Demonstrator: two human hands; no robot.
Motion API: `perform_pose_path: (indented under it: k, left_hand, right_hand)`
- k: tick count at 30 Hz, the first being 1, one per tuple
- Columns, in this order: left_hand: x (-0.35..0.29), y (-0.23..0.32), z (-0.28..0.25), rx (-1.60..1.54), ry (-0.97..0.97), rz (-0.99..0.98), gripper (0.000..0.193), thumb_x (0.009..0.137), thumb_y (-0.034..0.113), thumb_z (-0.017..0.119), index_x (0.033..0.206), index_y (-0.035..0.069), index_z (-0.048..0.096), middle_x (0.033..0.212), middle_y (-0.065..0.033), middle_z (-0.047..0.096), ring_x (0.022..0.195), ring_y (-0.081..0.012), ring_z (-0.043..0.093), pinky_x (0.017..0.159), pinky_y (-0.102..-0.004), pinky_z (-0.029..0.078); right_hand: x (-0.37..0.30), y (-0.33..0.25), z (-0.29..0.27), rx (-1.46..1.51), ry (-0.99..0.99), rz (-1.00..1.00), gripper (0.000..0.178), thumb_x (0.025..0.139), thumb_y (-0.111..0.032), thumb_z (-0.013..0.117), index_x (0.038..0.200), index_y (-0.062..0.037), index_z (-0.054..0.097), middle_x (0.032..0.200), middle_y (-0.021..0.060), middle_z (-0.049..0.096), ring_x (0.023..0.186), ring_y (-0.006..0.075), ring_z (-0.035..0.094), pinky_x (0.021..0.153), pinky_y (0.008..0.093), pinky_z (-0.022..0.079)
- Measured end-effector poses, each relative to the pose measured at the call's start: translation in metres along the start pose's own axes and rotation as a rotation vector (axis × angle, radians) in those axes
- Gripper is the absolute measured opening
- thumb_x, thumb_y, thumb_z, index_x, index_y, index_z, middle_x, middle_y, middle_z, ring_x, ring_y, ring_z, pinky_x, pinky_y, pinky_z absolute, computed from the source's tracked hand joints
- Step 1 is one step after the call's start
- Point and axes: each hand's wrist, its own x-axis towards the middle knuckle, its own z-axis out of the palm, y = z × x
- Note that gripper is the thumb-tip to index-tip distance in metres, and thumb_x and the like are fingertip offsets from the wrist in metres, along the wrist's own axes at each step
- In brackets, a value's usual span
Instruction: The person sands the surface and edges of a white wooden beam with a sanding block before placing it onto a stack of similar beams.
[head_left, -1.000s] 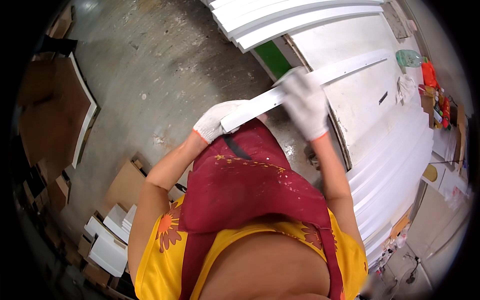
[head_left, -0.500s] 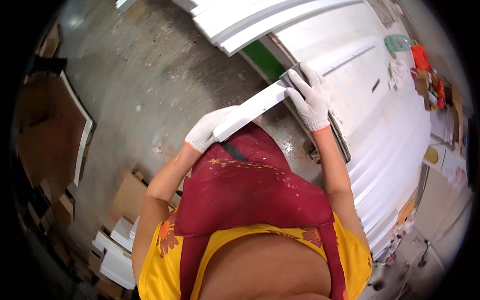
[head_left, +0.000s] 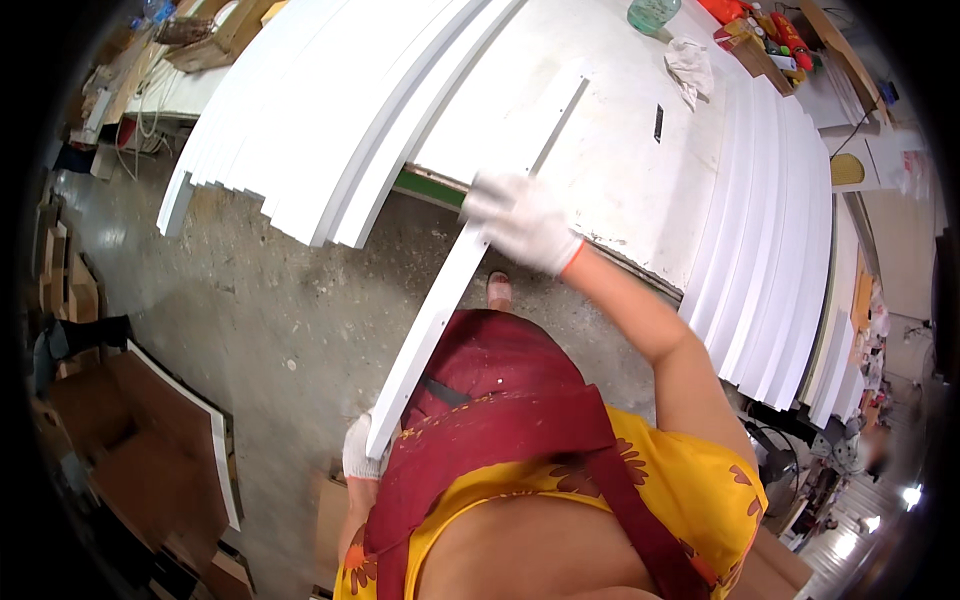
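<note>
A long white strip [head_left: 430, 330] with small holes in its face slants from beside my apron out over the white table. My left hand [head_left: 361, 448], in a white knit glove, is closed around its near end and partly hidden by it. Farther up, my gloved right hand [head_left: 525, 222] lies across the strip at the table's edge, its fingers curled over it and blurred. The grey block seen under these fingers earlier is now hidden by the hand. Past this hand, the strip's far end rests on the tabletop.
Rows of white strips [head_left: 330, 110] overhang the table [head_left: 610, 190] at the left; more strips [head_left: 765, 240] lie at the right. A crumpled cloth [head_left: 690, 70], a green bottle [head_left: 652, 14] and a small box of supplies [head_left: 757, 60] sit farther back. A brown carton [head_left: 150, 430] stands lower left.
My view has turned, so the strip appears steeper and more of the table shows. My right hand still lies over the strip; the left hand holds its near end, now lower beside the apron.
</note>
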Motion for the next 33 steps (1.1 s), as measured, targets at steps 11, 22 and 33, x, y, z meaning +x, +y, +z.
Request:
perform_pose_path:
  k: [11,22,33]
  left_hand:
    - [0.008,-0.007,-0.022,-0.315,0.011,-0.17,0.052,0.103,0.047,0.054,0.124,0.0,0.061,0.072,-0.0076,0.063,0.051,-0.0184,0.057,0.041,-0.0304,0.043]
    - [-0.001,-0.011,-0.029,-0.015,0.036,-0.108,0.037,0.103,0.039,0.053,0.095,0.003,0.061,0.072,-0.0147,0.063,0.049,-0.02,0.057,0.042,-0.0284,0.045]
    - [0.008,0.024,0.003,-0.116,0.111,-0.304,0.036,0.099,0.032,0.054,0.095,-0.001,0.068,0.075,-0.0137,0.068,0.049,-0.0177,0.058,0.044,-0.0275,0.044]
  right_hand:
    - [0.037,0.309,0.006,-0.158,0.097,0.746,0.043,0.089,-0.048,0.058,0.125,-0.0295,0.071,0.136,0.0052,0.062,0.115,0.0346,0.062,0.099,0.0447,0.05]
    - [0.038,0.269,0.017,-0.201,0.224,0.509,0.041,0.09,-0.04,0.062,0.124,-0.02,0.072,0.126,0.0096,0.067,0.111,0.0365,0.064,0.095,0.043,0.051]
    - [0.0,-0.135,0.023,0.504,-0.193,-0.283,0.023,0.077,-0.027,0.07,0.097,-0.0159,0.064,0.115,0.0099,0.057,0.093,0.0267,0.058,0.073,0.0415,0.054]
